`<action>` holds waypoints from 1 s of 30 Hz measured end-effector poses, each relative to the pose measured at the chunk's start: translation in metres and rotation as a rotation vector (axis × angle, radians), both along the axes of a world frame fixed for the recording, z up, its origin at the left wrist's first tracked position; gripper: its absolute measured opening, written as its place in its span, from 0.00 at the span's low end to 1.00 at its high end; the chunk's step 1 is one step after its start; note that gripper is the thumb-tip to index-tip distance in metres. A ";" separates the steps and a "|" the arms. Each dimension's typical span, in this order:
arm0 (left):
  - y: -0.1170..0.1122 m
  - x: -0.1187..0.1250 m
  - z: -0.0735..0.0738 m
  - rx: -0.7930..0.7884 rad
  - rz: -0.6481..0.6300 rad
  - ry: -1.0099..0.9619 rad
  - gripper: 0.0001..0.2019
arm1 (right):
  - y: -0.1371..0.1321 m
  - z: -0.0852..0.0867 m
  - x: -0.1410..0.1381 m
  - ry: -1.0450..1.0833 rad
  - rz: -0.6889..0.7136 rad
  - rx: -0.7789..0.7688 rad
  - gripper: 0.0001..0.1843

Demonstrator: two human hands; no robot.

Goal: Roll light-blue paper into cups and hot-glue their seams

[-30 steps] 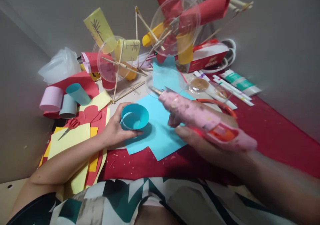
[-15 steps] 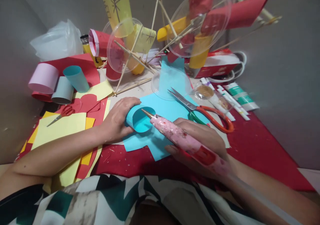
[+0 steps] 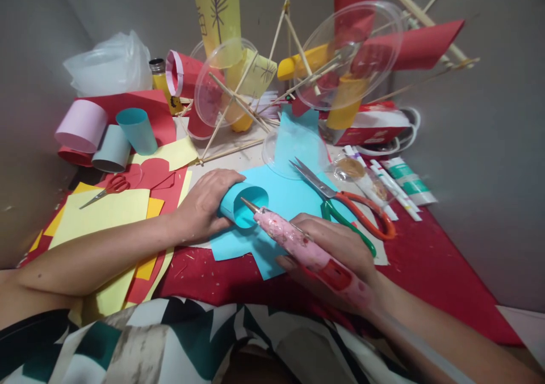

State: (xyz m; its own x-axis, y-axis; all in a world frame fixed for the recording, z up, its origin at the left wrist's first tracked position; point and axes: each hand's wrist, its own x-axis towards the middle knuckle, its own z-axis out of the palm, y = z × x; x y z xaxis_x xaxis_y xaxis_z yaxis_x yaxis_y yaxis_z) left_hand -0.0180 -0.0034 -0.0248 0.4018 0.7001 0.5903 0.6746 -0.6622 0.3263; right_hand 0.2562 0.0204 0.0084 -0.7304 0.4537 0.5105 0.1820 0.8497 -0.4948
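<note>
The step in hand looks like gluing: a blue paper tube (image 3: 249,193) sits at the centre of the work, tilted so its open end turns toward four o'clock, where a pink glue gun (image 3: 298,237) points in. The left hand (image 3: 208,202), on the tube's nine o'clock side, has its grip curled round the outer wall. The right hand (image 3: 336,242) grasps the gun's body from below. The metal nozzle (image 3: 250,205) lies over the tube's mouth; whether it touches the inner wall, I cannot tell. The next move, I judge, calls for a steady nozzle and a left grip gentle enough not to dent the thin wall.

The tube is smooth, matt and oval at the mouth; the gun's skin is glossy and mottled. Beneath the tube spreads a flat, angular blue sheet (image 3: 289,188) on the table (image 3: 451,293), whose red covering carries pale scraps. At two o'clock from the tube lies a clear plastic disc (image 3: 276,152); at three o'clock, splayed scissors (image 3: 318,182) with steel blades; at ten o'clock, a stubby lilac roll (image 3: 83,125) of curled paper.
</note>
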 end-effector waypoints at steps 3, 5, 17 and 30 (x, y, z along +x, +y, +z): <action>0.000 -0.001 -0.002 -0.008 0.001 0.014 0.34 | 0.000 0.000 -0.001 0.008 0.009 -0.036 0.10; 0.000 0.000 -0.003 -0.021 -0.006 0.011 0.34 | -0.001 0.002 -0.003 0.026 0.017 -0.044 0.09; -0.002 0.004 -0.002 -0.023 -0.025 -0.019 0.34 | -0.001 0.006 -0.012 0.030 -0.054 0.109 0.09; -0.001 0.005 -0.004 0.009 -0.038 -0.028 0.35 | -0.001 0.009 -0.012 -0.081 -0.125 0.220 0.14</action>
State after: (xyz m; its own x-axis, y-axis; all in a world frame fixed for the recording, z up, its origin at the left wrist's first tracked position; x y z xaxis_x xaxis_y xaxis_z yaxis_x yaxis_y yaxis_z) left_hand -0.0134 -0.0048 -0.0291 0.4113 0.6790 0.6081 0.6392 -0.6905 0.3386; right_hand 0.2438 0.0194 0.0169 -0.7185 0.4272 0.5489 0.3238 0.9039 -0.2797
